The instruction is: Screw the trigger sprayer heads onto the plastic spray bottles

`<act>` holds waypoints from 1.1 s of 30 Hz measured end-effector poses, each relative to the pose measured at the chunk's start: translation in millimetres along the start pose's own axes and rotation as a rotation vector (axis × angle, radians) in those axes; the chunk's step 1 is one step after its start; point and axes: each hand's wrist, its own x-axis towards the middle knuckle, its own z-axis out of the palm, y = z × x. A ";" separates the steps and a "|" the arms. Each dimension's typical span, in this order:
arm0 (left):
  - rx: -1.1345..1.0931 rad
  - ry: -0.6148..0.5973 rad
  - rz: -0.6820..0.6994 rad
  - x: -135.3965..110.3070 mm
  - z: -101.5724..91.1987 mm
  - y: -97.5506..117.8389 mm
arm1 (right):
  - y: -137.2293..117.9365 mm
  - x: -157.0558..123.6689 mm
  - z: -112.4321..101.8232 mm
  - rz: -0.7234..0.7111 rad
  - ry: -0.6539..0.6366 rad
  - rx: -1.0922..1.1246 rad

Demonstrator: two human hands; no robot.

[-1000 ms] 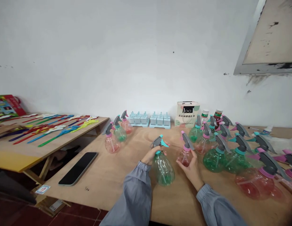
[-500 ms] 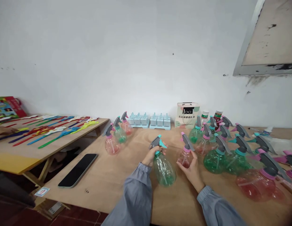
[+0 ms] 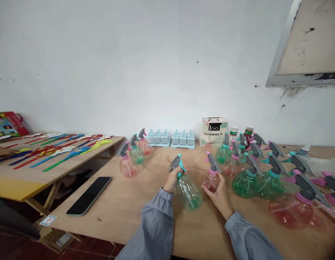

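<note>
Plywood forms the top of the table (image 3: 124, 206) at which the work is done. The green spray bottle (image 3: 189, 193) is gripped at its neck by the left hand (image 3: 172, 179), the fingers closed just under the grey and teal trigger head. It is held tilted, head toward the left and belly low over the middle of the table. Whether its base touches the wood cannot be told. Just beside it on the right, the pink spray bottle (image 3: 211, 177) stands upright on the table and is cupped around its belly by the right hand (image 3: 219, 195), the fingers curled against the plastic. Both forearms are covered by grey sleeves.

A dense cluster of spray bottles (image 3: 267, 173), green and pink, is spread over the right part of the table. Three more bottles (image 3: 135, 155) are set in a slanting row to the left, well apart from the hands. Pale blue ice-pop moulds (image 3: 170, 138) and a small carton (image 3: 214, 127) are lined up against the wall. A dark phone (image 3: 88, 195) lies flat near the left edge. On the side table (image 3: 18, 180), long coloured sticks (image 3: 59, 150) are laid out.
</note>
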 end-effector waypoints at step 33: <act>0.954 0.938 0.389 -58.5 -257.8 91.7 | -2.2 1.3 -2.6 0.019 -0.008 -0.009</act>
